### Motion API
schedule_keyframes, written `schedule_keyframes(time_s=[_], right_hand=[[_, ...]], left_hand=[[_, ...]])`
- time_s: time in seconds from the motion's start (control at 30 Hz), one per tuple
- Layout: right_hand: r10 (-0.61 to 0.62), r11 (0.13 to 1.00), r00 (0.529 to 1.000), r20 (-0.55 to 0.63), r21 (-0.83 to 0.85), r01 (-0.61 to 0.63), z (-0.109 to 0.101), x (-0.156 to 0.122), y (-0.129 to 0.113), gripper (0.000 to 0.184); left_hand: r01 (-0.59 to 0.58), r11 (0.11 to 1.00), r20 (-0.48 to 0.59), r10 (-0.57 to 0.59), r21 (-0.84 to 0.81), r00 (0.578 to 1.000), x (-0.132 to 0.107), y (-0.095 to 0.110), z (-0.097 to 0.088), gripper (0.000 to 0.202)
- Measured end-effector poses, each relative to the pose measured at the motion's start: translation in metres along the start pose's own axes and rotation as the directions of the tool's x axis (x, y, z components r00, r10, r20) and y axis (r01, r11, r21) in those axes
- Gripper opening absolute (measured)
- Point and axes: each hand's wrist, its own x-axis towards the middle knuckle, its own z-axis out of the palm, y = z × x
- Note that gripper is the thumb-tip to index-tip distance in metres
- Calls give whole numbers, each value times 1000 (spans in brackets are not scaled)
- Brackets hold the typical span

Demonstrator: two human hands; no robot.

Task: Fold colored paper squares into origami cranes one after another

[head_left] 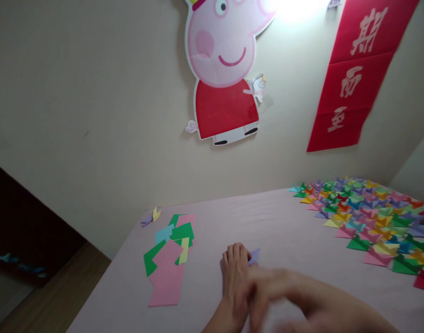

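Note:
A small piece of folded purple paper (255, 256) lies on the pink-covered surface, one pointed end showing past my fingers. My left hand (233, 268) rests palm down on it, fingers together and closed over the paper; most of the paper is hidden beneath. Nearer the camera, my right hand (276, 289) passes in front of the left wrist, its fingers bent and smeared by motion. Whether the right hand holds anything I cannot make out.
Loose sheets of pink (166, 284), green (182, 232), blue and yellow paper overlap at the left. Small purple (146, 221) and yellow (156, 213) folded pieces sit at the back left edge. Many colourful folded paper cranes (377, 222) fill the right side. A wall stands behind.

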Motion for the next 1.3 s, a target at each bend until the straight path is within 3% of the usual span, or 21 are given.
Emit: schedule_keyframes(time_s=[0.07,0.13,0.27,0.37,0.53,0.87,1.0,1.3], right_hand=[[73,996,989,-126,-43,-79,-6,15,31,29],[128,965,954,-271,-188,-183,-6,22,65,25],[103,946,941,-323,-261,-194,1,15,122,26],[98,942,945,-311,-277,-188,2,8,142,25],[96,948,951,-294,-264,-177,0,7,146,30],[82,940,939,-335,-287,-185,2,7,146,23],[87,933,932,-353,-300,-201,2,7,146,22],[81,940,932,-355,-283,-190,1,5,147,20]], left_hand=[[-6,1000,-20,6,12,1000,0,0,2,22],[3,1000,-26,-3,9,1000,0,1,1,25],[24,1000,1,-24,-20,1000,1,2,-1,19],[32,998,6,-32,-52,999,1,1,0,21],[27,999,8,-27,-47,1000,2,-1,2,25],[-44,994,19,46,-101,999,4,-5,-2,20],[-73,992,-5,73,-98,997,3,-6,-1,30],[-75,990,-1,76,-118,997,4,-3,-2,21]])
